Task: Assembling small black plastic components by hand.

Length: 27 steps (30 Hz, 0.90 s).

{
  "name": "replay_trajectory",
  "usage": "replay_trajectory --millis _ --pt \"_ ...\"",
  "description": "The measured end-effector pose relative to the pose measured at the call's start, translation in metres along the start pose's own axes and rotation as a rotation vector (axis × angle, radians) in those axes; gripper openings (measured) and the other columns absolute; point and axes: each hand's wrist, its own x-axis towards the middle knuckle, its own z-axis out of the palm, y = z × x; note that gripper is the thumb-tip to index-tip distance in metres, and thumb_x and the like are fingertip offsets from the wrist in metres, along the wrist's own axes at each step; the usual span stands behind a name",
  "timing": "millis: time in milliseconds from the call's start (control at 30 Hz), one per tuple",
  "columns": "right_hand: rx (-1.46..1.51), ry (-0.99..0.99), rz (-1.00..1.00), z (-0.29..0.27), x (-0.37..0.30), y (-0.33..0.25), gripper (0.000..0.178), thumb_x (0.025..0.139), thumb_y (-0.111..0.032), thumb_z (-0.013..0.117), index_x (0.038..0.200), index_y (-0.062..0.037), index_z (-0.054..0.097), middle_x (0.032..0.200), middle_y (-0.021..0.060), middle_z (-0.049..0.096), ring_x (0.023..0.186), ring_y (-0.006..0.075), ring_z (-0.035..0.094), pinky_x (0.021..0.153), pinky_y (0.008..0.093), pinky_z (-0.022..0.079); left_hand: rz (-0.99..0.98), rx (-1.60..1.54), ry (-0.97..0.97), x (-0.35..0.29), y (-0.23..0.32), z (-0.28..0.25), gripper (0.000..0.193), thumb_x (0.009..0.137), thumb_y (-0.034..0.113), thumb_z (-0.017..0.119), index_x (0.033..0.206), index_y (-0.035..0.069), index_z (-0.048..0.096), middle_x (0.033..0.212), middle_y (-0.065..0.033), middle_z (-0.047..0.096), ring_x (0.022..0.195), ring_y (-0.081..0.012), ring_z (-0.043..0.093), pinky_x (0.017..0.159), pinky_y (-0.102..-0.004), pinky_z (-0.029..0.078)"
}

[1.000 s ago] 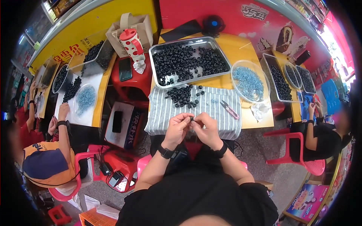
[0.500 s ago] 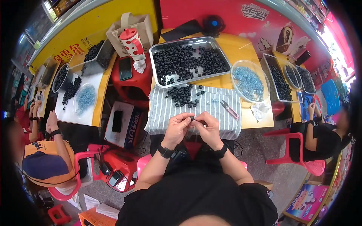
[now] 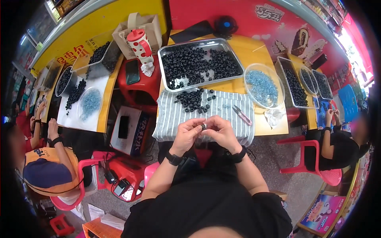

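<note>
I have the left hand (image 3: 185,135) and right hand (image 3: 223,133) pinching one small black piece (image 3: 204,126) between their fingertips, near the close edge of the striped cloth (image 3: 216,111) on the desk (image 3: 262,131). I read this as fine fingertip work on that piece; the next move seems to call for a steady, light grip from both sides.
</note>
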Motion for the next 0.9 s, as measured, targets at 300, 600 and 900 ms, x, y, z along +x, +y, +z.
replay_trajectory --millis 300,600,900 --pt "-0.211 -0.088 -0.345 0.005 0.006 0.008 0.028 0.077 -0.003 0.069 0.104 0.0018 0.065 0.086 0.0162 0.067 0.076 0.0321 0.066 0.066 0.0348 0.051 -0.078 -0.09 0.01 -0.001 0.011 0.007 0.046 0.092 0.005 0.06 0.135 0.0 0.045 0.099 -0.0053 0.064 0.08 -0.0095 0.063 0.07 -0.0213 0.052" --pt "-0.377 -0.054 -0.291 -0.022 -0.003 -0.006 0.019 0.077 -0.004 0.069 0.095 -0.0026 0.063 0.085 0.0152 0.063 0.076 0.0342 0.063 0.064 0.0376 0.05 -0.108 -0.096 -0.102 0.004 0.015 0.008 0.044 0.095 0.006 0.054 0.137 0.0 0.044 0.112 -0.014 0.062 0.091 -0.0193 0.064 0.078 -0.0278 0.052" --pt "-1.11 0.896 -0.137 -0.269 0.001 -0.071 0.044 0.075 -0.012 0.075 0.114 0.0011 0.061 0.089 0.0124 0.063 0.08 0.02 0.061 0.073 0.0314 0.049 -0.088 -0.15 -0.122 0.009 0.011 0.007 0.036 0.096 0.008 0.054 0.13 -0.003 0.051 0.116 -0.0186 0.062 0.099 -0.0243 0.064 0.085 -0.0311 0.052"
